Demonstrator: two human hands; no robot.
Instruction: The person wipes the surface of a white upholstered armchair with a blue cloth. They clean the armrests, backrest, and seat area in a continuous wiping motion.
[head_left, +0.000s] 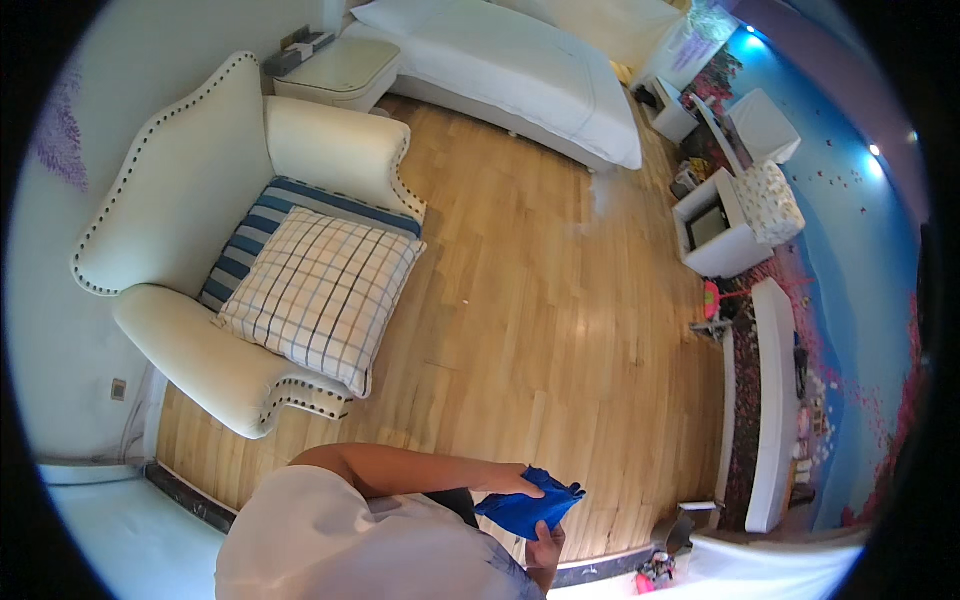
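Observation:
A crumpled blue cloth is held in front of my body, above the wooden floor. My left hand grips its upper left edge, thumb on top and the fingers partly hidden beneath. From below, my right hand pinches the lower edge between thumb and fingers. Ahead on the left stands a cream wingback armchair with studded edges and a blue striped seat. A checked cushion lies on that seat, tilted over its front edge.
A bed with white covers and a nightstand are at the far side. White cabinets and a long white shelf line the right wall. A small bin-like object stands near the doorway sill.

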